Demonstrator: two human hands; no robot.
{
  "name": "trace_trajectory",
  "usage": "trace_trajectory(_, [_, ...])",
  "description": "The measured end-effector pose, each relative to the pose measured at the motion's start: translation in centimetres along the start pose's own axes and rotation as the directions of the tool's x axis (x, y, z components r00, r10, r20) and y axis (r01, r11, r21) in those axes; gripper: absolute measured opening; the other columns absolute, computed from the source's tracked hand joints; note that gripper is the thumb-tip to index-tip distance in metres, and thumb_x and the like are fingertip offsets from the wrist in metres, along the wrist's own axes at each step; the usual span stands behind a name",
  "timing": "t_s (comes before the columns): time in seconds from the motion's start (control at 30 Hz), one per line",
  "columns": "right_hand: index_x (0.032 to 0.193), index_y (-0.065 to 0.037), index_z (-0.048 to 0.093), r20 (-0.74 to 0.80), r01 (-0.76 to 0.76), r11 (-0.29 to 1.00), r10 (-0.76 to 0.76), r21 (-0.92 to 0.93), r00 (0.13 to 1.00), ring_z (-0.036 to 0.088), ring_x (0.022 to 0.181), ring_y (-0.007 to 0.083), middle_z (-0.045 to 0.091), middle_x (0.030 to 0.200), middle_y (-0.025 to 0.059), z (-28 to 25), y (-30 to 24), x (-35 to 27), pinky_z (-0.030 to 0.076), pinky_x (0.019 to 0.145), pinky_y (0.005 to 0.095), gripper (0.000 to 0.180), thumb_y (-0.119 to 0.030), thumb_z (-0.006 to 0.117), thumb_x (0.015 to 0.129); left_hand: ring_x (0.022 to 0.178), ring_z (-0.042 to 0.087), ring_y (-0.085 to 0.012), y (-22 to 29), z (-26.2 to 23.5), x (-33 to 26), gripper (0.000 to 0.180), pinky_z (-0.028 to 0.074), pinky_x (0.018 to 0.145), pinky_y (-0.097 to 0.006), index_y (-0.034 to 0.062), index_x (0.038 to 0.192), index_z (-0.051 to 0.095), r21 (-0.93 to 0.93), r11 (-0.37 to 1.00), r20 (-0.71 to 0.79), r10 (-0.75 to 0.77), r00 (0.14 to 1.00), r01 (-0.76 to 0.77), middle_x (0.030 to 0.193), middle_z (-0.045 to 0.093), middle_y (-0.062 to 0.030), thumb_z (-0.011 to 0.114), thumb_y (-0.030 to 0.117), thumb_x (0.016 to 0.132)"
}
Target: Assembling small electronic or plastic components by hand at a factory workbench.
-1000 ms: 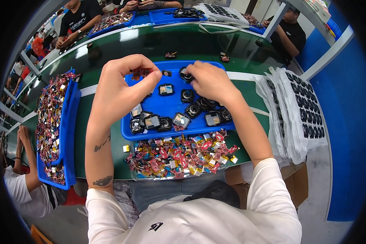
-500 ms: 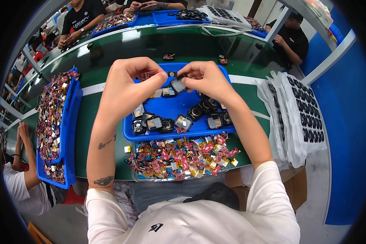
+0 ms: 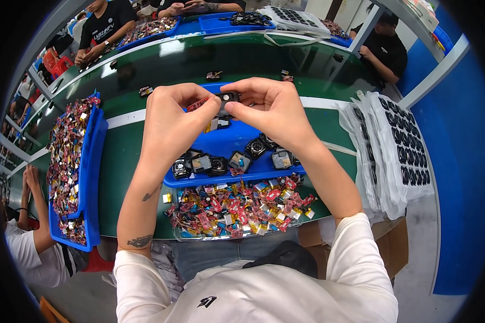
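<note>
Grips a black, rounded-square, watch-like case (image 3: pixel 229 97) between thumb and fingers of the right hand (image 3: pixel 278 111). Pinches a small, flat, red part (image 3: pixel 198 104) in the left hand (image 3: pixel 168 117), with thumb and forefinger drawn together right at the case; cannot tell whether touching it. Holds both things above the far half of a shallow, blue plastic tray (image 3: pixel 214 143), set in the middle of the green bench (image 3: pixel 125 167).

Has bare green surface between the tray and a long, blue plastic bin (image 3: pixel 95 175) to the left, reaching to the bench's near edge. Has more room beyond the tray's far edge, around three small, dark pieces (image 3: pixel 214 75) strewn there. Has little on the near side, with a clear plastic tray (image 3: pixel 198 237) filling the strip between the blue tray and the bench's near edge. Meets, past the right arm, white, film-wrapped trays (image 3: pixel 385 153) at the bench's right edge, set with dark parts in rows.

Shows in the blue tray more black cases (image 3: pixel 201 162), some with pale grey panels up, gathered mostly along the near edge. Shows the clear tray heaped with red, yellow, silver and blue parts (image 3: pixel 242 207), and the bin filled with a similar mix.
</note>
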State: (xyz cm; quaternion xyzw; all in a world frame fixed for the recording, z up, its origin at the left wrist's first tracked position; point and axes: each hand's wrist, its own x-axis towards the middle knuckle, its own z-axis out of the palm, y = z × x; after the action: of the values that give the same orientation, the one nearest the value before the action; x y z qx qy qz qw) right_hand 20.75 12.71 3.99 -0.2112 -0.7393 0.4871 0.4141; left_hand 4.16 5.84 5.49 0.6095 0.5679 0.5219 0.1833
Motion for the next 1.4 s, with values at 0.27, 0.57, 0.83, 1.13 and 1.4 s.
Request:
trace_trajectory(0.27, [0.101, 0.000, 0.068, -0.075, 0.043, 0.999, -0.045, -0.030, 0.996, 0.067, 0.074, 0.0111, 0.070, 0.084, 0.0088, 0.6, 0.0, -0.2, 0.053, 0.065, 0.0227, 0.022, -0.010, 0.067, 0.082, 0.054, 0.053, -0.0056, -0.3, 0.4, 0.0, 0.020, 0.041, 0.050, -0.021, -0.0071, 0.075, 0.067, -0.040, 0.999, -0.041, -0.005, 0.999, 0.003, 0.058, 0.061, -0.0051, 0.065, 0.013, 0.076])
trace_trajectory(0.57, [0.096, 0.001, 0.067, -0.219, 0.117, 0.993, -0.111, 0.014, 0.969, 0.061, 0.072, 0.0060, 0.067, 0.081, 0.0040, -0.7, -0.6, 0.1, 0.050, 0.064, 0.0195, 0.015, -0.005, 0.067, 0.083, 0.068, 0.065, -0.0085, 0.9, 0.6, -0.7, 0.017, 0.049, 0.061, -0.021, -0.0037, 0.084, 0.070, -0.208, 0.978, -0.022, 0.019, 1.000, -0.023, 0.071, 0.069, -0.0069, 0.071, 0.013, 0.080])
trace_trajectory(0.83, [0.091, 0.001, 0.064, -0.224, 0.138, 0.989, -0.122, 0.060, 0.967, 0.062, 0.072, 0.0071, 0.066, 0.081, 0.0043, -0.4, -0.4, 0.2, 0.050, 0.063, 0.0194, 0.013, -0.003, 0.067, 0.079, 0.070, 0.062, -0.0074, 0.8, 0.0, -0.5, 0.016, 0.049, 0.064, -0.020, -0.0023, 0.088, 0.069, -0.456, 0.876, 0.205, -0.070, 0.976, 0.159, 0.078, 0.068, -0.0053, 0.072, 0.013, 0.082])
trace_trajectory(1.13, [0.085, 0.002, 0.061, -0.241, 0.238, 0.971, -0.236, -0.019, 0.942, 0.063, 0.069, 0.0075, 0.065, 0.077, 0.0049, -0.1, -1.0, -0.3, 0.051, 0.059, 0.0196, 0.013, -0.003, 0.069, 0.076, 0.072, 0.062, -0.0068, 0.5, 0.4, -0.2, 0.017, 0.049, 0.065, -0.020, -0.0018, 0.090, 0.068, -0.422, 0.894, 0.099, -0.122, 0.988, 0.152, 0.080, 0.068, -0.0066, 0.072, 0.012, 0.082])
trace_trajectory(1.4, [0.087, 0.002, 0.061, -0.187, 0.193, 0.976, -0.172, 0.101, 0.967, 0.064, 0.071, 0.0079, 0.066, 0.080, 0.0064, -0.4, -1.4, -0.3, 0.052, 0.064, 0.0197, 0.016, -0.003, 0.071, 0.077, 0.071, 0.062, -0.0066, 0.1, 0.4, 0.2, 0.016, 0.049, 0.064, -0.019, -0.0011, 0.088, 0.069, -0.360, 0.932, 0.074, -0.027, 0.997, 0.052, 0.078, 0.069, -0.0054, 0.072, 0.012, 0.081])
